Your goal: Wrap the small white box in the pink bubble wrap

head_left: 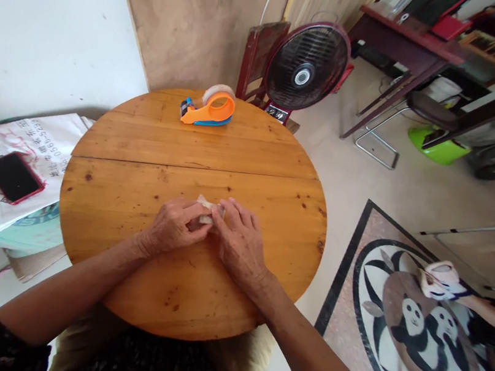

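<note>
Near the middle of the round table (143, 139), a little toward 5 o'clock, you have a small pale piece (206, 219) between both hands, mostly hidden by your fingers, so its full shape can't be told. Your left hand (177, 223) comes in from 8 o'clock, thumb and forefinger pinched together on it, the other fingers curled. Your right hand (243, 241) comes in from 4 o'clock, its thumb and fingertips brought together at the piece's right side, the remaining fingers loosely stretched. Gripping from opposite sides probably keeps something so small steady, with the tabletop just beneath as a rest. Toward 12 o'clock, the orange tape dispenser (206, 115) stands near the far edge, leaving your hands room. Off the table at 9 o'clock, a phone (15, 177) lies on a printed white sheet (63, 139), likely out of your way.
</note>
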`<state>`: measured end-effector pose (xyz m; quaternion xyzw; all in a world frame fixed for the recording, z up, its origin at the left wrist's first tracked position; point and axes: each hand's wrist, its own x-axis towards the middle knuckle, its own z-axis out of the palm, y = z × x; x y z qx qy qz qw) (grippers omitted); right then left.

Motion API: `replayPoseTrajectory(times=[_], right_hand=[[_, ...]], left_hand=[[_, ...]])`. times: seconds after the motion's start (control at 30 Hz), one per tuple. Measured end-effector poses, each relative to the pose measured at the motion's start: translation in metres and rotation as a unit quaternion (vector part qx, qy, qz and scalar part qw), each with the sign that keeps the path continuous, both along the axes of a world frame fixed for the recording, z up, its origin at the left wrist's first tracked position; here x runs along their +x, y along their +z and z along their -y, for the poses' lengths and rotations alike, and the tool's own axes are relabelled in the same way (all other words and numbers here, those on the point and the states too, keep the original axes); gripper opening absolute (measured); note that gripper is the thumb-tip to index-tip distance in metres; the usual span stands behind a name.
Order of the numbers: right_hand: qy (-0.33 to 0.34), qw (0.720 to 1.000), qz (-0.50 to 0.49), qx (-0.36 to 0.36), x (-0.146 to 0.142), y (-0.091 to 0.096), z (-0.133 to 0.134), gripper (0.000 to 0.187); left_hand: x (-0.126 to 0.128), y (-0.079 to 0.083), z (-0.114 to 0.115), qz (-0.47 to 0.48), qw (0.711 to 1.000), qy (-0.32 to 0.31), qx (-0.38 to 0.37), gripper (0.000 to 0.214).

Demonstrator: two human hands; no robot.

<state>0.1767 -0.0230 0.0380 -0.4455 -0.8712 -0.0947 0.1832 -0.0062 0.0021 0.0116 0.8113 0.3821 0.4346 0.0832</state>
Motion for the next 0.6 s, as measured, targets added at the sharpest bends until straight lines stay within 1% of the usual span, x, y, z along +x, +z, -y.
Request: replayPoseTrajectory(times=[0.17, 0.33, 0.5, 0.6], right_hand=[[-0.015, 1.0, -0.025, 0.003, 0.003, -0.005, 0.008, 0.039], [-0.017, 0.998, -0.052, -0.007, 0.004, -0.007, 0.006, 0.041], [-0.029, 0.987, -0.154, -0.016, 0.012, -0.012, 0.012, 0.045], [-0.036, 0.979, -0.198, -0.021, 0.015, -0.019, 0.02, 0.041]], left_hand=[[0.0, -0.002, -0.001, 0.008, 1.0, -0.001, -0.013, 0.008], [0.001, -0.003, 0.0, 0.019, 0.999, -0.001, -0.025, 0.013], [0.0, -0.004, 0.001, 0.017, 1.0, -0.008, -0.017, 0.015], [-0.001, -0.003, 0.001, 0.023, 1.0, -0.013, -0.017, 0.019]])
